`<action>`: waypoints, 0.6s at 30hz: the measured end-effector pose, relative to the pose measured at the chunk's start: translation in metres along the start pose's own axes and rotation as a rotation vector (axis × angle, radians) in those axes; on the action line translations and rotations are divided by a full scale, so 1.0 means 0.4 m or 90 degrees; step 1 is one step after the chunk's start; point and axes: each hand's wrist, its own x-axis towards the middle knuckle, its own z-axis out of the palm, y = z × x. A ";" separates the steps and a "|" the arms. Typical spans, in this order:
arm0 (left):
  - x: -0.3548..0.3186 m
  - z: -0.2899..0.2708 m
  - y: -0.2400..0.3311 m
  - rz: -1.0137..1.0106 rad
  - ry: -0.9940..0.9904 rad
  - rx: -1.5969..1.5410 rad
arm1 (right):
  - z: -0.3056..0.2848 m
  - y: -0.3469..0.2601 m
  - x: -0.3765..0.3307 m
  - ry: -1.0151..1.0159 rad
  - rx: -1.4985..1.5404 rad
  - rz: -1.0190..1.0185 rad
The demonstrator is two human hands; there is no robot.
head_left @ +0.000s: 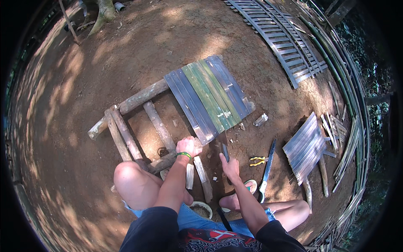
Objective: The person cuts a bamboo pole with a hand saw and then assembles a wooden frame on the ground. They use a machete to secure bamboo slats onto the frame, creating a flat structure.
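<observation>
1. Right hand (pixel 230 167) has its grip closed around a dark-handled tool (pixel 225 152), just beside the slats.
2. Left hand (pixel 187 146) presses flat, grip empty, on the painted slat panel's (pixel 210 96) near end.
3. The panel lies across a log frame (pixel 134 126) on bare dirt.

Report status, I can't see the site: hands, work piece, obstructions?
Left hand pressing on log frame by the slats. Right hand gripping dark tool. Pliers and saw lying alongside.

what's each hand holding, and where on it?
Right hand grips a dark hammer-like tool by its handle's lower end. Left hand presses on the log frame by the slats; whether it grips cannot be told.
</observation>
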 end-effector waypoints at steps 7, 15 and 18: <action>0.001 -0.003 0.035 -0.001 0.022 0.029 | -0.084 0.228 0.117 0.290 -0.021 0.181; -0.027 -0.007 0.082 0.042 0.144 0.060 | -0.415 0.353 0.302 0.521 -0.082 0.032; -0.022 0.012 0.069 0.064 0.172 0.074 | -0.691 0.452 0.430 0.502 -0.152 0.072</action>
